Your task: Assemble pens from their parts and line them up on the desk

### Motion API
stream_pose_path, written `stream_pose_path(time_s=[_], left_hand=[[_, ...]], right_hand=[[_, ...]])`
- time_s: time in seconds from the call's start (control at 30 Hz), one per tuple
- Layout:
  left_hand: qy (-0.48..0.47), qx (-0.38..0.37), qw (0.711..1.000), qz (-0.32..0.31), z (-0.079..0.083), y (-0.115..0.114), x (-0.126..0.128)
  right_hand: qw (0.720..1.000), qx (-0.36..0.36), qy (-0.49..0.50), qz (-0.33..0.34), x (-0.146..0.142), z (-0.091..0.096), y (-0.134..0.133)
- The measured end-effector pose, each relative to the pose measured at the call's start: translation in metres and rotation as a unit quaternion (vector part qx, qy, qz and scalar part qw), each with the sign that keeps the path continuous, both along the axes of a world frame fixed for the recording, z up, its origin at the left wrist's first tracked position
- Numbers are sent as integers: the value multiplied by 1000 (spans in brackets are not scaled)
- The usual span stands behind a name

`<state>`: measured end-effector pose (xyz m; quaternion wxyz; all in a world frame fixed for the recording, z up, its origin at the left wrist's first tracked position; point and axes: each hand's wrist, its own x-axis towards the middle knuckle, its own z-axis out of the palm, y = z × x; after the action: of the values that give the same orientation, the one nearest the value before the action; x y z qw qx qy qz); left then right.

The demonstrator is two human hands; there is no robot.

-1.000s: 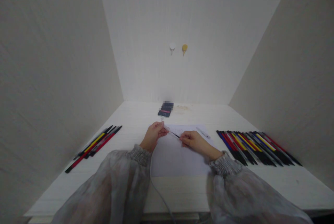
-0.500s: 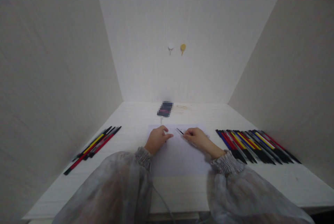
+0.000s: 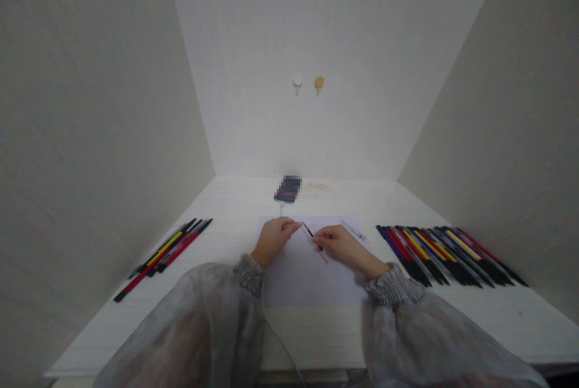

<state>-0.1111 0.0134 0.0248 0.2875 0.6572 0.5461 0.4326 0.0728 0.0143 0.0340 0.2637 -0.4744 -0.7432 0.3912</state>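
Over a white sheet of paper (image 3: 312, 285), my right hand (image 3: 337, 242) pinches a thin pen refill (image 3: 308, 230), dark along its upper part and clear at the lower end. It slants from upper left to lower right. My left hand (image 3: 277, 238) has thumb and fingers pressed together at the refill's upper tip; any small part between them is too small to make out. Beyond my right hand, a clear pen barrel (image 3: 353, 230) lies on the sheet's upper right.
On the right lies a row of several coloured pens (image 3: 434, 255). A smaller group of pens (image 3: 165, 255) rests by the left wall. A blurred dark phone (image 3: 288, 189) with a cable sits at the back. Two hooks (image 3: 319, 82) hang on the back wall.
My left fingers have closed and moved right to the refill's tip. My right hand has shifted slightly left, and more of the refill and the clear barrel now show.
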Motion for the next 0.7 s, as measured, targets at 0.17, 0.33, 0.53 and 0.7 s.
stream_pose_path(time_s=[0.17, 0.33, 0.53, 0.7], left_hand=[[-82, -69, 994, -38, 1, 1, 5], [-158, -101, 982, -36, 4, 0, 3], [-63, -45, 997, -7, 0, 2, -1], [188, 33, 979, -76, -4, -6, 2]], right_hand=[[994, -85, 51, 37, -8, 6, -11], [990, -106, 65, 73, -9, 2, -14], [996, -1, -85, -12, -3, -2, -4], [970, 100, -214, -61, -1, -3, 0]])
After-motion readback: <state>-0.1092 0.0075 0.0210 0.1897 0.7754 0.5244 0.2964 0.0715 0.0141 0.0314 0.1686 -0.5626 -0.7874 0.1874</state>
